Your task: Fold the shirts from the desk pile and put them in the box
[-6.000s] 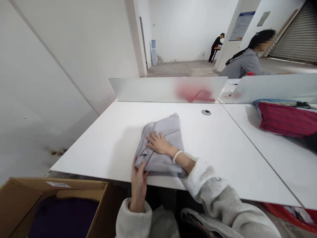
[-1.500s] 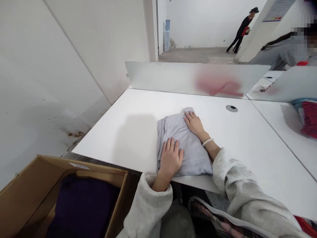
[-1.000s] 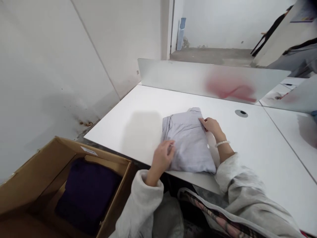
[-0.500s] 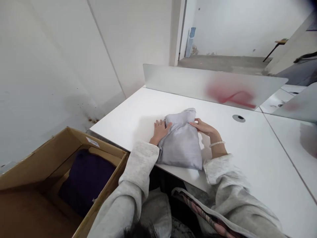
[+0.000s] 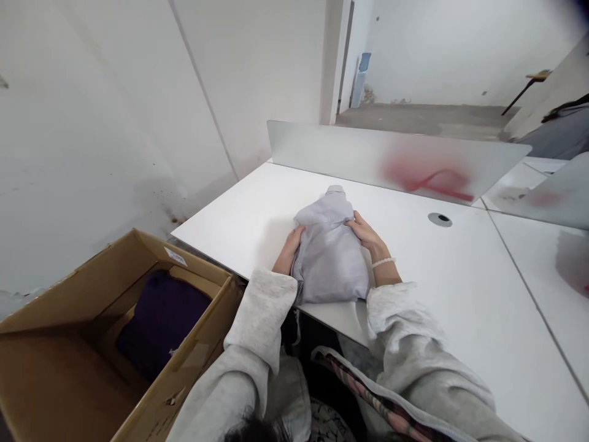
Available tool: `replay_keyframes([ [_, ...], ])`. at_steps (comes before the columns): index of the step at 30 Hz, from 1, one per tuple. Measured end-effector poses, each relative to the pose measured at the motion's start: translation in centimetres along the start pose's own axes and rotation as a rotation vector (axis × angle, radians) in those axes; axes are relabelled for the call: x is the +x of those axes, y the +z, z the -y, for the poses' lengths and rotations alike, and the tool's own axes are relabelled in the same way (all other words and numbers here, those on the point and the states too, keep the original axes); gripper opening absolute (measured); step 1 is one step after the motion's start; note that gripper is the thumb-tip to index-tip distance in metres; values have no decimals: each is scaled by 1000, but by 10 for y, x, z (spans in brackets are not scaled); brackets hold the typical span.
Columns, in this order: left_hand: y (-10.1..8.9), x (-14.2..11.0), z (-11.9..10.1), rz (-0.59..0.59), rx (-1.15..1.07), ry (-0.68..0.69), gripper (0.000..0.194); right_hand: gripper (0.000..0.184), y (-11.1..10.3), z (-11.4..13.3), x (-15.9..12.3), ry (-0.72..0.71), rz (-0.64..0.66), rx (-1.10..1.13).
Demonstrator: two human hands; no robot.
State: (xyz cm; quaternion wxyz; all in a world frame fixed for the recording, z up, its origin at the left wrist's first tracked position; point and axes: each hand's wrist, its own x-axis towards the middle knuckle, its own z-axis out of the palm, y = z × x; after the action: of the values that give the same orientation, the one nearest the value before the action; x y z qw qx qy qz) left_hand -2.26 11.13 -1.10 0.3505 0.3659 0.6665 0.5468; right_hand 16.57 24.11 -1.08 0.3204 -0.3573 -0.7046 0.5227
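While both hands clasp it, the folded grey garment (image 5: 329, 255) sits at the white surface's (image 5: 442, 276) near edge.
Left hand (image 5: 288, 252) and right hand (image 5: 368, 236) grip opposite sides; a cardboard box (image 5: 92, 344) stands lower left.

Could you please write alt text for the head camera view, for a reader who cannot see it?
Two hands, left hand and right hand, grip the sides of a folded pale grey cloth garment at the near edge of a white table. An open brown cardboard box holding dark purple fabric stands to the left.
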Motion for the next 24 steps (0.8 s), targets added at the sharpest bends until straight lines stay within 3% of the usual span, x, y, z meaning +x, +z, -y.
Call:
replay_keyframes([
  [5,6,0,-6,78,-102,-20,35,44,-1,-3,3,-55,-53,-19],
  [12,12,11,-18,181,-151,23,31,64,-7,12,-1,-74,-163,177],
  [17,19,11,-21,348,-178,-109,42,68,-8,27,-8,-120,-145,194],
  [21,9,12,-22,189,-257,75,40,65,-9,42,-8,-170,-162,121],
  [24,-14,5,-30,44,-219,242,47,58,-1,60,-8,-220,-189,23],
])
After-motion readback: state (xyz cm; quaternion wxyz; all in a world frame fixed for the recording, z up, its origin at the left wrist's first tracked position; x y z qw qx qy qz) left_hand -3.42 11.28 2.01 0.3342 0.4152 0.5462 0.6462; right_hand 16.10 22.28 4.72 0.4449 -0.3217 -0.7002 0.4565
